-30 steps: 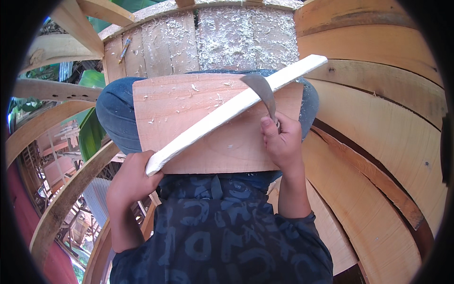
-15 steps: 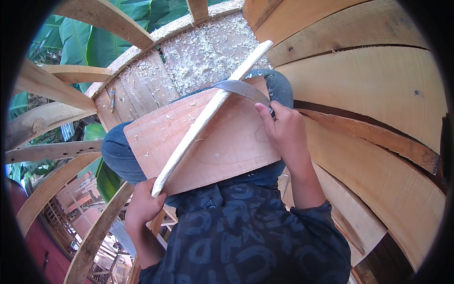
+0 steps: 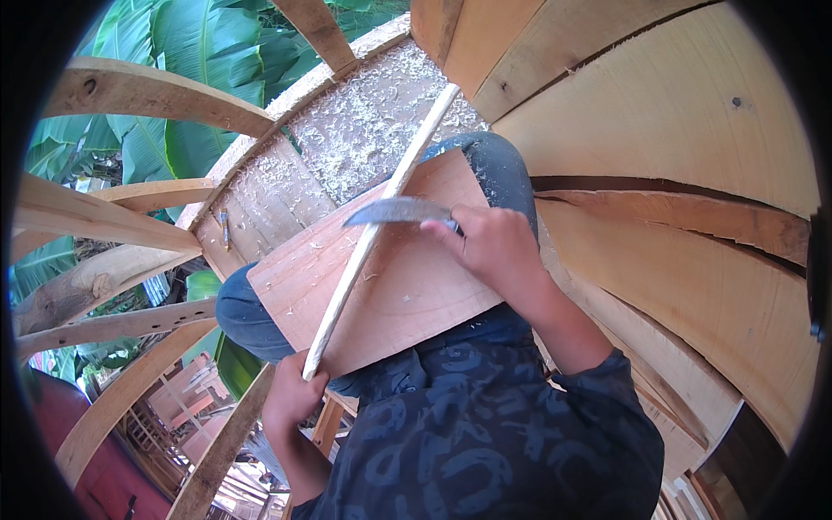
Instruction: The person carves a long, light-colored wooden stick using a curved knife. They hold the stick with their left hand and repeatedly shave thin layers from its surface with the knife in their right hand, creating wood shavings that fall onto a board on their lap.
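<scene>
Wood was all around, and open room was small. A flat board (image 3: 381,286) lay across the person's knees, its far edge near the plank floor (image 3: 347,139) full of shavings. The right hand (image 3: 494,247) was closed on a curved knife (image 3: 394,211), and the blade touched a thin pale stick (image 3: 373,234) lying slanted over the board. The left hand (image 3: 290,394) gripped the stick's near end by the board's near edge. Big curved planks (image 3: 676,173) stood close on the right. Bent ribs (image 3: 130,95) and green leaves (image 3: 199,52) filled the left.
</scene>
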`<state>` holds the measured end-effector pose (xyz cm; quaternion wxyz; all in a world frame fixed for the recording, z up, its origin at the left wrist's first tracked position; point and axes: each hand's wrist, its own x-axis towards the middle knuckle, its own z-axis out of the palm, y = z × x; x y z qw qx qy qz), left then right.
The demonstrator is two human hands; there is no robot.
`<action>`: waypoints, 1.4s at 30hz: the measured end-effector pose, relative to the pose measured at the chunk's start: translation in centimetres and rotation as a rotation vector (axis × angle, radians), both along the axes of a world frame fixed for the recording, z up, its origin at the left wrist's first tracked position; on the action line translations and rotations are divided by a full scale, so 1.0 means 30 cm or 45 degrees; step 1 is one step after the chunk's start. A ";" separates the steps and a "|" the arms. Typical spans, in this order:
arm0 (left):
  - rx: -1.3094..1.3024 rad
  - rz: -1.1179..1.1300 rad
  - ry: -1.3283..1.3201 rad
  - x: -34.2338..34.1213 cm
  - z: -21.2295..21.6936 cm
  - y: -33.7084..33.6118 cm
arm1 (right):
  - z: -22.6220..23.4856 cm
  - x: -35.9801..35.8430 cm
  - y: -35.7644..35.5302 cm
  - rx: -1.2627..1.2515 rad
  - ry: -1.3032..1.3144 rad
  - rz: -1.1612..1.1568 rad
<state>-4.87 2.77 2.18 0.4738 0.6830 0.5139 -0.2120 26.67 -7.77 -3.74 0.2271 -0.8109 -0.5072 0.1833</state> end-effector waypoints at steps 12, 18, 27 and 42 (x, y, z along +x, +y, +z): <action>-0.031 0.070 -0.026 0.015 -0.014 0.002 | 0.001 0.022 0.006 0.041 0.151 -0.142; -0.029 0.126 0.044 0.023 -0.004 -0.008 | -0.002 0.033 0.010 0.029 0.187 -0.118; 0.016 0.070 -0.032 0.025 -0.006 -0.011 | -0.003 0.034 0.003 0.038 0.195 -0.123; 0.033 0.030 -0.047 0.007 -0.022 -0.011 | -0.006 0.032 0.002 0.067 0.174 -0.121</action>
